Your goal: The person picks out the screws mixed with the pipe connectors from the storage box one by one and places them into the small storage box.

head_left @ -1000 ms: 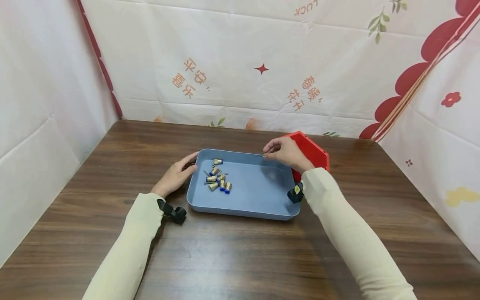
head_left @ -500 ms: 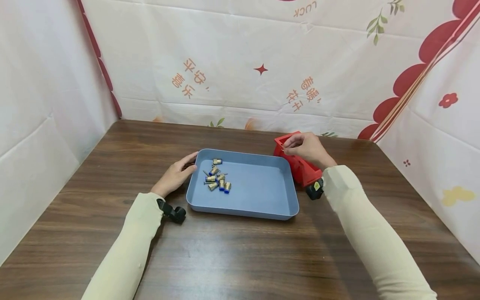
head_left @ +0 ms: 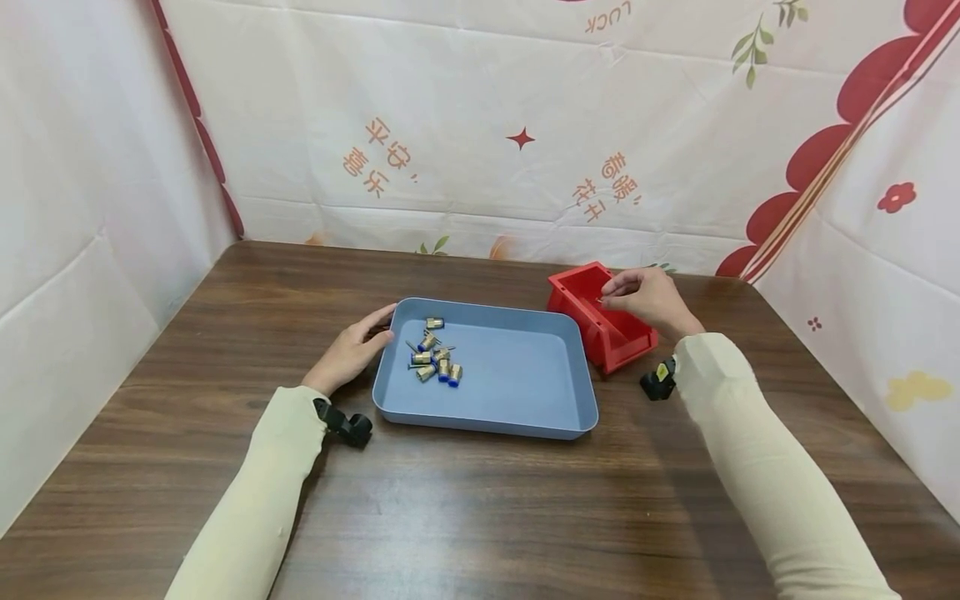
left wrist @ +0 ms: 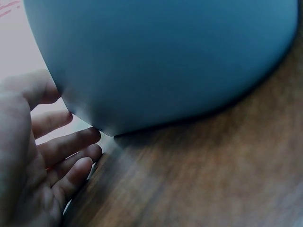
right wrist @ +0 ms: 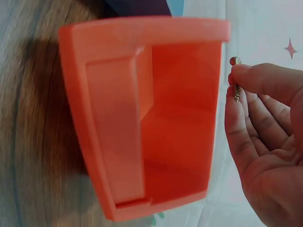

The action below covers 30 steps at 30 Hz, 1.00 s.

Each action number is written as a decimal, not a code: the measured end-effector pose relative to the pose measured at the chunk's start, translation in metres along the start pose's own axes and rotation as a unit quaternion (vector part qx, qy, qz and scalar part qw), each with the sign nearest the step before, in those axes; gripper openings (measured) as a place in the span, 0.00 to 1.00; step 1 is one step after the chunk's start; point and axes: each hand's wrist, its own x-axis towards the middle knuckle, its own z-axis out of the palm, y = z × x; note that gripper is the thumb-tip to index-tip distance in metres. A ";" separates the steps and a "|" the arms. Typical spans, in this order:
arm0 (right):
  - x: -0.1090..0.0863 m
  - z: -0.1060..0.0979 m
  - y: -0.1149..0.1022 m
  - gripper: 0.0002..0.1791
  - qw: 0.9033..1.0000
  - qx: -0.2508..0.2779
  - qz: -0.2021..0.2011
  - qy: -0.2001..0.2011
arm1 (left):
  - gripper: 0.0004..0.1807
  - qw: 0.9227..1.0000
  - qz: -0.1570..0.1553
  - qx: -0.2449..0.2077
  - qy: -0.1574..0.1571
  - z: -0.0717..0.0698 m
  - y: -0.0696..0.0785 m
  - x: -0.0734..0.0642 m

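My right hand [head_left: 651,298] is above the right side of the red bin [head_left: 630,354]. Between thumb and index finger it pinches a small screw [right wrist: 237,80], whose round head and threaded end show in the right wrist view. My left hand [head_left: 351,352] rests at the left side of the blue tray [head_left: 517,375], fingers loosely extended with the tips right at its wall [left wrist: 156,66]. Inside the tray's left part lies a cluster of brass fittings with blue ends [head_left: 444,369], with a few thin screws [head_left: 414,346] among them.
The red bin stands on the wooden table [head_left: 450,508] just right of the tray, its open side facing up. A printed white cloth [head_left: 465,108] hangs behind the table and along both sides. A black camera is strapped to each wrist.
My right hand has moved right with the screw, from the tray's far edge to above the red bin, uncovering more of the bin. My left hand and the tray have stayed put.
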 end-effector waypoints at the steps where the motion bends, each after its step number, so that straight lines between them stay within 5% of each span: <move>1: 0.000 -0.001 0.001 0.14 1.000 0.000 0.002 0.000 | 0.29 1.000 0.000 -0.001 0.000 0.000 0.000 0.000; 30: -0.001 0.000 0.004 0.18 0.999 0.024 0.020 -0.016 | 0.29 1.000 -0.008 -0.008 -0.003 -0.001 0.004 -0.002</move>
